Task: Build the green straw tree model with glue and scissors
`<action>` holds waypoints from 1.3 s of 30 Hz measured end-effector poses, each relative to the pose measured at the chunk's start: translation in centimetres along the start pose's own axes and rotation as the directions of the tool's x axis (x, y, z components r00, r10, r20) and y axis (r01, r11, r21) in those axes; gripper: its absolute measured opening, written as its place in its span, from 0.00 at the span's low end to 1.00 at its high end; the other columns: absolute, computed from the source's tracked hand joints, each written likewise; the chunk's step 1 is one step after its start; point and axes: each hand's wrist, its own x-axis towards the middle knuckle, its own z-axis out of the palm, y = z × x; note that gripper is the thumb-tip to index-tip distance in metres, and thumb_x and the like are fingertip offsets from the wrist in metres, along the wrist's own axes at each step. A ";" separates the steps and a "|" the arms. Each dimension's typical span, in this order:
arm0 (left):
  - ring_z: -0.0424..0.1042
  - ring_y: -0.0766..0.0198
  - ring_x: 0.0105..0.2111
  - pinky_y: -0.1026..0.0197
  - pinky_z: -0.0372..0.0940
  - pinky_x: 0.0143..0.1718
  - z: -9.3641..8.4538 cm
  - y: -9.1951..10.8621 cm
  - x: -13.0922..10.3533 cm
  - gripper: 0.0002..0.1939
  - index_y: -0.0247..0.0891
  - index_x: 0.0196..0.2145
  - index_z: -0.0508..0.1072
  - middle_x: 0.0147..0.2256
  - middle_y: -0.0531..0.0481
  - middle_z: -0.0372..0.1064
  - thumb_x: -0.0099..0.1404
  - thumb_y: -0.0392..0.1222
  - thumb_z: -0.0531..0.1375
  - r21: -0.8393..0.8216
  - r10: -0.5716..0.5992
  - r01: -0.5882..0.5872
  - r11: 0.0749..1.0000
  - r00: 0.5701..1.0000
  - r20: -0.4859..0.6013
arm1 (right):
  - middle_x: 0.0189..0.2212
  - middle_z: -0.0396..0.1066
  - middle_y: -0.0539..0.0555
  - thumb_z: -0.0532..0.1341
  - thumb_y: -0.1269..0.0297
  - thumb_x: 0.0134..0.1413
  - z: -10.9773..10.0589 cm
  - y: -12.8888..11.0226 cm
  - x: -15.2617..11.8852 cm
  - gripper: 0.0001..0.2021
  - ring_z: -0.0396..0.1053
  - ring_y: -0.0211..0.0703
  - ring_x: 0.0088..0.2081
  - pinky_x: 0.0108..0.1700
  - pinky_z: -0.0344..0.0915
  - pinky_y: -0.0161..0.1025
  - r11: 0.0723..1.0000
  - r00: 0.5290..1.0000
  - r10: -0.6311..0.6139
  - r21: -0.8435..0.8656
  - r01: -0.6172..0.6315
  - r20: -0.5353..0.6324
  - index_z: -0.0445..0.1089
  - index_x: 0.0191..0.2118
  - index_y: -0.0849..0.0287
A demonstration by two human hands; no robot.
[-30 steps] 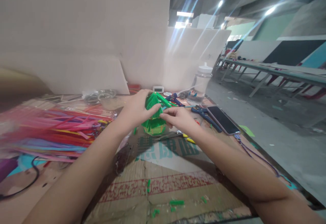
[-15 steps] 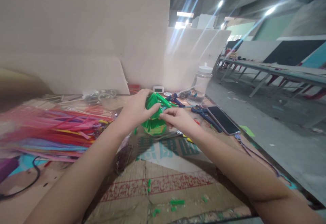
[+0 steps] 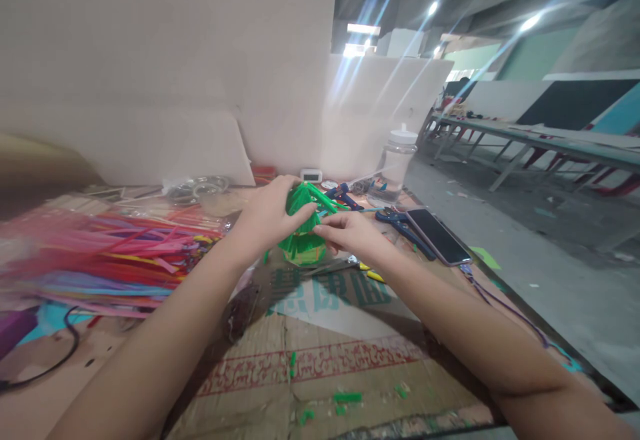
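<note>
A: Item one, largest first: what is backing the worktop (image 3: 350, 353)?

B: White foam boards (image 3: 165, 67) are standing along the 12 o'clock edge. A flattened printed cardboard sheet (image 3: 320, 360) is covering the worktop below the hands.

A: Item two?

B: A loose heap of coloured straws (image 3: 100, 253), pink, red, yellow and blue, is lying at 9 o'clock, well apart from the hands.

A: The hands, then.

B: Both forearms are reaching forward from 6 o'clock and converging at centre. The left hand (image 3: 265, 217) is wrapping over the near-left side of a green straw piece (image 3: 301, 227), fingers curled and clamped on it. The right hand (image 3: 350, 233) is coming in from 3 o'clock, thumb and forefinger pinched together on the piece's right edge.

A: Where is the piece lying from the fingers?

B: It is sitting directly between the two hands, touching both, its base resting on or just above the cardboard; I cannot tell which. Its loose straws are slanting up toward 1 o'clock. The left hand is covering more of it.

A: Smaller lots?

B: A clear lidded jar (image 3: 397, 160) is standing at 1 o'clock, a phone (image 3: 437, 235) is lying at 3 o'clock, and blue-handled scissors (image 3: 400, 223) are lying just beside it. Green offcuts (image 3: 346, 397) are scattered at 6 o'clock.
</note>
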 end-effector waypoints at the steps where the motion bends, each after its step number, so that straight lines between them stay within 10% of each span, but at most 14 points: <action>1: 0.71 0.51 0.48 0.51 0.64 0.50 0.0 0.0 0.0 0.24 0.37 0.52 0.65 0.48 0.42 0.71 0.64 0.55 0.56 0.000 0.000 0.000 1.000 1.000 0.000 | 0.13 0.62 0.44 0.61 0.54 0.54 0.0 0.0 0.0 0.15 0.55 0.31 0.16 0.22 0.50 0.33 1.000 1.000 0.001 0.000 -0.001 -0.020 0.66 0.23 0.59; 8: 0.70 0.50 0.50 0.49 0.64 0.52 -0.1 -0.5 0.0 0.27 0.35 0.54 0.67 0.51 0.40 0.70 0.65 0.58 0.55 -0.047 -0.029 0.030 0.998 0.999 0.023 | 0.14 0.65 0.47 0.59 0.52 0.57 -2.8 -1.5 -0.6 0.17 0.57 0.33 0.17 0.22 0.53 0.34 0.956 1.000 -0.024 -0.293 0.019 -0.012 0.71 0.26 0.60; 22: 0.74 0.52 0.46 0.51 0.67 0.48 -5.4 -3.0 0.1 0.24 0.42 0.49 0.74 0.48 0.45 0.75 0.64 0.59 0.55 -0.105 -0.291 0.290 0.951 0.957 0.010 | 0.20 0.71 0.50 0.57 0.57 0.57 -7.8 -3.1 -1.6 0.12 0.60 0.32 0.18 0.21 0.55 0.32 0.980 0.918 -0.144 -0.182 0.080 -0.370 0.68 0.30 0.60; 34: 0.76 0.50 0.36 0.56 0.65 0.35 -0.4 -6.6 -5.6 0.21 0.41 0.41 0.78 0.38 0.43 0.78 0.66 0.55 0.50 0.283 -0.357 0.281 0.917 0.894 0.270 | 0.11 0.59 0.45 0.53 0.53 0.63 -7.7 -2.5 -1.5 0.22 0.55 0.32 0.16 0.24 0.53 0.34 0.902 0.874 -0.295 -0.415 0.121 -0.387 0.57 0.19 0.57; 39: 0.76 0.54 0.33 0.60 0.61 0.31 0.7 -6.9 -6.4 0.20 0.40 0.36 0.78 0.33 0.43 0.78 0.66 0.54 0.51 0.346 -0.396 0.282 0.895 0.859 0.324 | 0.21 0.72 0.48 0.60 0.63 0.54 -7.5 -2.4 -1.3 0.06 0.61 0.33 0.19 0.24 0.56 0.33 0.953 0.893 -0.225 -0.280 0.117 -0.390 0.65 0.30 0.58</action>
